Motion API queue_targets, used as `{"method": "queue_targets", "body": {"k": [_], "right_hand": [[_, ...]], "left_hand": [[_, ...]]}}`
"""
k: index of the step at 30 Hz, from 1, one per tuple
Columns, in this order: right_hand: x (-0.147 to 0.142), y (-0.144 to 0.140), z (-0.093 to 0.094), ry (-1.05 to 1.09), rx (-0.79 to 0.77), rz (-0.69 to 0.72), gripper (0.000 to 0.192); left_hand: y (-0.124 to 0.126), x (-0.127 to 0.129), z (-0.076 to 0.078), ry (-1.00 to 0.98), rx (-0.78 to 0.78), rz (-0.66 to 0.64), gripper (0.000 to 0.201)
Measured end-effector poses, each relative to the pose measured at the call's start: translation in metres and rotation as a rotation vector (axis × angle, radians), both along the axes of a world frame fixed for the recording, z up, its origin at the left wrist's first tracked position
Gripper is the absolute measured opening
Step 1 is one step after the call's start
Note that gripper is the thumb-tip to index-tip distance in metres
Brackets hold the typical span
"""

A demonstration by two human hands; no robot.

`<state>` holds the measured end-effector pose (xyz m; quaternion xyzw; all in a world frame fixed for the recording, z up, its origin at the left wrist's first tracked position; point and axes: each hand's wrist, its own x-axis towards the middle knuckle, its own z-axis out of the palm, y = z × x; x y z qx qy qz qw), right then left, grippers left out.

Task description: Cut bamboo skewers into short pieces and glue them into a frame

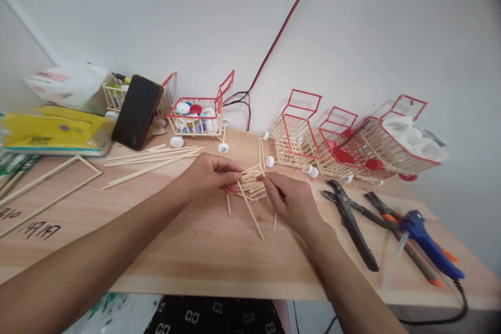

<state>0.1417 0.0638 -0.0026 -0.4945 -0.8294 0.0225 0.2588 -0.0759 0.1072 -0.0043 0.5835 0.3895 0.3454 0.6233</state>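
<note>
At the middle of the table, my left hand (pixel 209 175) is closed, thumb and fingers pinching one side of a small frame of thin wooden sticks (pixel 250 212). One long stick of it slants down toward the table's front. My right hand (pixel 289 198) pinches the frame's other corner, fingertips near the joint. Beneath and between both hands lies a bunch of short wooden sticks (pixel 252 183), partly covered by my fingers. Whether they are joined to the frame I cannot tell. Loose long sticks (pixel 152 162) lie beyond my left hand.
Stick-built model carts with red trim stand along the wall, one holding bottle caps (pixel 195 109). Pliers (pixel 348 219) and a blue glue gun (pixel 430 245) lie right. A phone (pixel 136 112), a yellow packet (pixel 55 130) and a stick frame (pixel 58 195) are left.
</note>
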Motion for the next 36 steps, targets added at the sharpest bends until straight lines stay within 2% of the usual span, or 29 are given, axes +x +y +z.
{"method": "queue_targets", "body": {"k": [6, 13, 18, 24, 36], "right_hand": [[0.0008, 0.0008, 0.0011, 0.0, 0.004, -0.003, 0.03], [0.0001, 0.001, 0.0018, -0.02, 0.011, -0.007, 0.031], [0.0002, 0.0016, 0.0007, -0.03, 0.013, -0.011, 0.031], [0.0, 0.0024, -0.0001, -0.029, 0.014, -0.002, 0.031], [-0.0054, 0.0003, -0.0031, -0.023, -0.013, 0.038, 0.028]], "left_hand": [[-0.0006, 0.0012, 0.0023, 0.035, -0.03, 0.039, 0.025], [-0.0007, -0.0006, 0.0022, -0.054, -0.089, -0.02, 0.037], [-0.001, 0.0014, 0.0021, -0.076, -0.106, -0.002, 0.036], [-0.0009, 0.002, 0.0011, -0.108, -0.112, -0.04, 0.039], [0.002, 0.0026, -0.0036, 0.116, 0.194, 0.064, 0.022]]}}
